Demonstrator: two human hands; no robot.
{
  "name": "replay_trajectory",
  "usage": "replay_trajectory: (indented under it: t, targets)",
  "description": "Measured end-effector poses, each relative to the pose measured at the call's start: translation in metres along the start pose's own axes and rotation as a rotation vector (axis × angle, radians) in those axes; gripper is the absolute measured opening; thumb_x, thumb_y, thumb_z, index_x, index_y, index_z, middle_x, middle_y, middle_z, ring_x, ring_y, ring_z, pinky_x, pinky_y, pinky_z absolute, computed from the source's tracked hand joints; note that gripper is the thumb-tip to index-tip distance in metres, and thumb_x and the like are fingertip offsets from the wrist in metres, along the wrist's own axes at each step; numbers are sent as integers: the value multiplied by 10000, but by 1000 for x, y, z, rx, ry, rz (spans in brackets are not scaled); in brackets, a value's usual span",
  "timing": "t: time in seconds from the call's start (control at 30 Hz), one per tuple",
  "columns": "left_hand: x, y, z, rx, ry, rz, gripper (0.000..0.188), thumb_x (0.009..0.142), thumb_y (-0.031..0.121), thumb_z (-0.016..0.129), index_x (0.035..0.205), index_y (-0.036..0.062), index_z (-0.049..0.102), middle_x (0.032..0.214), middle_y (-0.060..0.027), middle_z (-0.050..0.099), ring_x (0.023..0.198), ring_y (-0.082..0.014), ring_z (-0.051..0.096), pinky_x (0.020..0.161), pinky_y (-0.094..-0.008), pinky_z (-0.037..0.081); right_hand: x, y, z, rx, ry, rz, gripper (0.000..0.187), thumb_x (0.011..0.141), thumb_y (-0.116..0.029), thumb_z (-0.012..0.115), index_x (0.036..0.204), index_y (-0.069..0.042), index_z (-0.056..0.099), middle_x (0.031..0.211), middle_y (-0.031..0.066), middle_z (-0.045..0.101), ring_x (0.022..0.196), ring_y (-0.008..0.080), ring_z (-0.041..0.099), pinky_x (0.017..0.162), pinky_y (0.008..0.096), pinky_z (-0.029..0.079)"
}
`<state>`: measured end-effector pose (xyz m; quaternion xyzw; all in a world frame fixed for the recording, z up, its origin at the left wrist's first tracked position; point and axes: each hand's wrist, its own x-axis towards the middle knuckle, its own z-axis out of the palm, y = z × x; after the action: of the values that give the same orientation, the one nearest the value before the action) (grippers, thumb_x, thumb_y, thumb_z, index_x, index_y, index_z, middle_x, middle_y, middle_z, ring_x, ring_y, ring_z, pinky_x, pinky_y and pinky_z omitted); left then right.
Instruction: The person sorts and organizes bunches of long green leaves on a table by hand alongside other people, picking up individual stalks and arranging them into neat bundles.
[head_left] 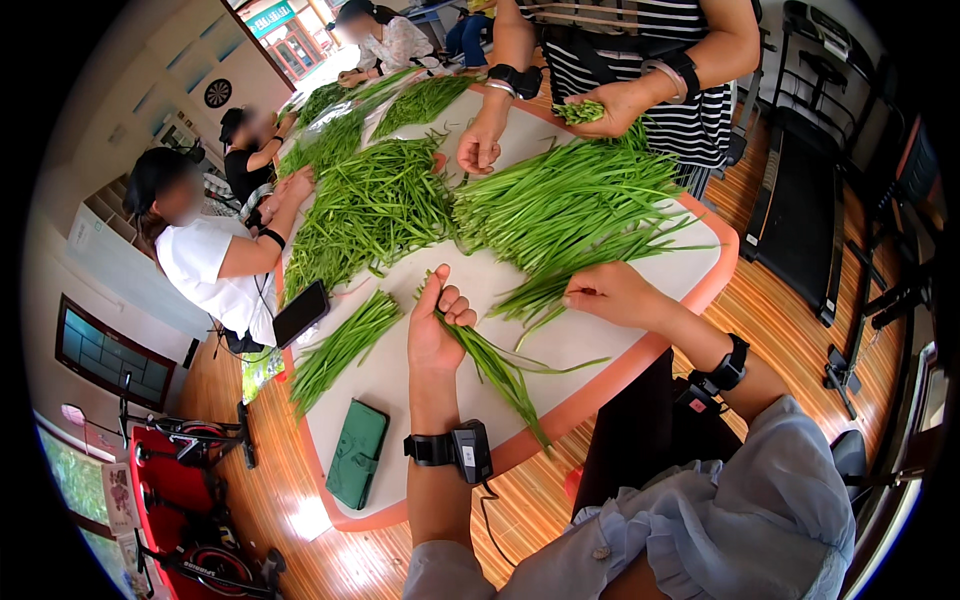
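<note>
My left hand (pixel 440 325) is closed around a small bunch of long green stalks (pixel 500 375) that look like garlic chives. Their cut ends show by the thumb, and the long ends hang toward the table's near edge. My right hand (pixel 610 293) hovers by the near side of a large heap of green stalks (pixel 570 205), its thumb and fingers pinched together. What they hold, if anything, is hidden. Left of my left hand a neat bundle of stalks (pixel 345 352) lies on the white table (pixel 400 410).
A green phone case (pixel 358 453) lies near the table's orange rim. Another tangled heap of stalks (pixel 375 205) covers the middle left. Across the table a person in stripes (pixel 640 95) holds a short bunch; others sit on the left. A black phone (pixel 300 313) stands at the left edge.
</note>
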<state>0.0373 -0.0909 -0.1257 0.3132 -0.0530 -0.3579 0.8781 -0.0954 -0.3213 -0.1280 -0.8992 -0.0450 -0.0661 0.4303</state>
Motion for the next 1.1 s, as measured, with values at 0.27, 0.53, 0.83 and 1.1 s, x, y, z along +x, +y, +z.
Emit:
replay_trajectory:
  t: [0.27, 0.53, 0.83, 1.1]
  targets:
    - [1, -12, 1, 174, -34, -66, 239, 908, 295, 496, 1057, 109, 517, 586, 57, 329, 489, -54, 288, 469, -209, 280, 16, -12, 47, -472, 86, -210, 70, 712, -147, 570, 737, -91, 605, 791, 60, 547, 881, 257, 493, 754, 371, 420]
    - [-7, -12, 16, 285, 83, -13, 307, 891, 281, 531, 1141, 106, 504, 577, 68, 300, 484, -49, 263, 464, -200, 256, 29, -12, 28, -50, 253, -143, 133, 796, -171, 548, 820, -41, 570, 702, 126, 602, 672, 303, 586, 641, 387, 452]
    - [-9, -20, 21, 394, 13, -92, 346, 879, 264, 550, 1167, 77, 504, 610, 50, 324, 518, -75, 315, 492, -221, 293, 37, -25, 46, 154, 179, -108, 197, 831, -222, 539, 866, -34, 585, 731, 130, 621, 652, 278, 599, 602, 343, 465]
    - [-3, -24, 19, 351, 138, 42, 339, 872, 272, 568, 1115, 37, 544, 842, -25, 496, 666, -133, 494, 567, -288, 418, 14, -15, 19, 212, 5, -7, 232, 833, -266, 562, 858, -43, 622, 639, 75, 604, 572, 178, 579, 555, 296, 452]
